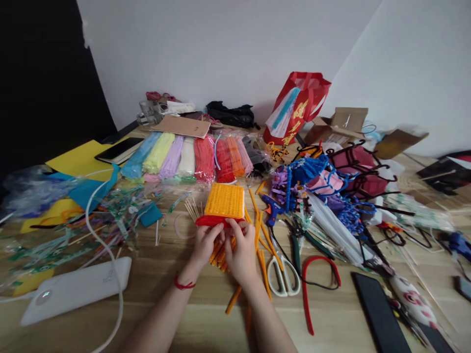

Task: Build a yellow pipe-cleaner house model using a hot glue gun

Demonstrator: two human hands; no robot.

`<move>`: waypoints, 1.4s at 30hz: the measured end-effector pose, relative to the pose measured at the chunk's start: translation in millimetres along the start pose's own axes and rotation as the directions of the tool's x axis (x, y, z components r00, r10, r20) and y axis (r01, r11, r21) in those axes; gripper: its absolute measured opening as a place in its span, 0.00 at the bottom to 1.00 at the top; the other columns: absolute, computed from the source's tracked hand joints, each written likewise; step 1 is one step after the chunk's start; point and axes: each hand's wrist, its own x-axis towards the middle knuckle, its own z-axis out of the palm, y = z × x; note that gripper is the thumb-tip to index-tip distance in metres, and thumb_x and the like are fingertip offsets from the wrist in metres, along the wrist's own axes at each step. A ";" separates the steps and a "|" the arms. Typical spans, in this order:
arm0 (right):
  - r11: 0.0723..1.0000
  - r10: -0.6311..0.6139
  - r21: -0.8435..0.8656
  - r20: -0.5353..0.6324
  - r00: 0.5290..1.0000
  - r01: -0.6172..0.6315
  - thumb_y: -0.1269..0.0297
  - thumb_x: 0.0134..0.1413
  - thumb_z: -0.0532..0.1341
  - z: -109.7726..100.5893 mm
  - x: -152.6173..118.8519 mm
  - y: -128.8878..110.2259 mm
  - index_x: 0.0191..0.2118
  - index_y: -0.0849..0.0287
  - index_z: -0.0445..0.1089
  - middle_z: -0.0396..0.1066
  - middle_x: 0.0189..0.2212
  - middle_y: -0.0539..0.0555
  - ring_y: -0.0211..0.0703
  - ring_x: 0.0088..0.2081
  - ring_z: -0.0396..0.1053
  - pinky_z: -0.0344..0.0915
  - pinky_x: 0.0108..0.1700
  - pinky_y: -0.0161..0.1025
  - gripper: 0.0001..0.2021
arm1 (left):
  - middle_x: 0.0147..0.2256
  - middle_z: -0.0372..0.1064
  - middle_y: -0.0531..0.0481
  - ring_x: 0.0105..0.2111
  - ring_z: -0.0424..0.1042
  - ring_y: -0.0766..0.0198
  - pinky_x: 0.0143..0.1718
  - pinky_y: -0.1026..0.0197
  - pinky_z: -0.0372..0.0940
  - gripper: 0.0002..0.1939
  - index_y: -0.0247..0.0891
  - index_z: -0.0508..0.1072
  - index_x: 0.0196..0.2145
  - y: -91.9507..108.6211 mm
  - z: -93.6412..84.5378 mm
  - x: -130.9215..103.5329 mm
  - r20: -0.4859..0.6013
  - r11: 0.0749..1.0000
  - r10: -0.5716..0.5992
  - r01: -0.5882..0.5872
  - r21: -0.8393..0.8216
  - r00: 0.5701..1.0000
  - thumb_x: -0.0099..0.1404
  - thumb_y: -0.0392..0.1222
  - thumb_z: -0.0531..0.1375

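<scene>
My left hand (205, 243) and my right hand (242, 250) meet at the near edge of a woven panel (224, 200) made of orange-yellow pipe cleaners. Both pinch a red pipe cleaner (209, 221) that runs along the panel's bottom edge. The panel lies flat on the wooden table (176, 289). Loose orange pipe cleaners (262, 255) lie under and to the right of my hands. A red string sits on my left wrist.
Packs of coloured pipe cleaners (191, 157) lie behind the panel. White-handled scissors (282, 277), a blue glue gun (271, 210), pliers (296, 247) and a red headband (312, 284) are to the right. A white power bank (75, 289) with cable is at left; a black phone (379, 314) at right.
</scene>
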 end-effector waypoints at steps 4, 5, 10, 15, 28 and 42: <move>1.000 0.013 -0.022 0.006 1.000 -0.013 0.74 0.54 0.55 -1.7 3.1 -2.4 0.53 0.56 0.66 0.60 0.38 0.57 0.50 0.41 0.61 0.65 0.41 0.48 0.20 | 0.15 0.58 0.56 0.18 0.58 0.70 0.21 0.65 0.56 0.15 0.38 0.62 0.16 0.2 1.2 -1.0 -0.033 1.000 -0.004 0.004 -0.007 0.999 0.54 0.43 0.60; 1.000 0.019 -0.022 0.010 1.000 -0.019 0.74 0.54 0.55 -2.3 4.2 -3.0 0.53 0.56 0.66 0.60 0.38 0.57 0.49 0.41 0.61 0.65 0.41 0.48 0.20 | 0.16 0.58 0.56 0.18 0.57 0.70 0.21 0.66 0.56 0.14 0.38 0.61 0.16 0.5 1.7 -1.4 -0.045 1.000 -0.004 0.004 -0.006 0.999 0.54 0.43 0.60; 0.999 0.045 0.010 0.034 0.998 -0.045 0.73 0.56 0.54 -4.6 8.5 -4.7 0.51 0.55 0.68 0.60 0.36 0.56 0.48 0.40 0.62 0.65 0.41 0.46 0.17 | 0.17 0.60 0.56 0.19 0.59 0.70 0.21 0.66 0.57 0.13 0.38 0.63 0.17 1.6 4.3 -3.0 -0.079 1.000 0.000 0.001 0.008 0.997 0.53 0.44 0.61; 0.994 0.021 0.109 0.014 1.000 -0.022 0.73 0.57 0.54 -4.0 4.0 -2.1 0.51 0.54 0.68 0.60 0.35 0.55 0.46 0.39 0.62 0.65 0.42 0.45 0.17 | 0.15 0.59 0.56 0.17 0.59 0.70 0.21 0.66 0.57 0.17 0.38 0.62 0.15 0.5 4.5 -1.3 -0.072 1.000 -0.015 0.016 0.018 0.997 0.57 0.45 0.59; 0.856 0.347 0.471 -0.222 0.911 -0.212 0.62 0.58 0.59 3.9 2.8 13.5 0.50 0.57 0.65 0.61 0.26 0.46 0.38 0.29 0.63 0.62 0.38 0.39 0.14 | 0.14 0.60 0.54 0.16 0.61 0.69 0.22 0.65 0.57 0.20 0.37 0.63 0.14 3.1 2.4 -2.1 -0.006 0.997 -0.029 0.029 0.078 1.000 0.60 0.47 0.57; 0.921 0.321 0.319 -0.291 0.901 -0.225 0.60 0.55 0.60 -3.5 11.3 12.9 0.35 0.59 0.73 0.64 0.26 0.49 0.40 0.29 0.61 0.59 0.35 0.38 0.08 | 0.13 0.61 0.54 0.16 0.61 0.68 0.21 0.64 0.58 0.19 0.38 0.64 0.13 -1.9 2.0 -3.2 -0.012 0.995 -0.021 0.022 0.094 1.000 0.58 0.46 0.57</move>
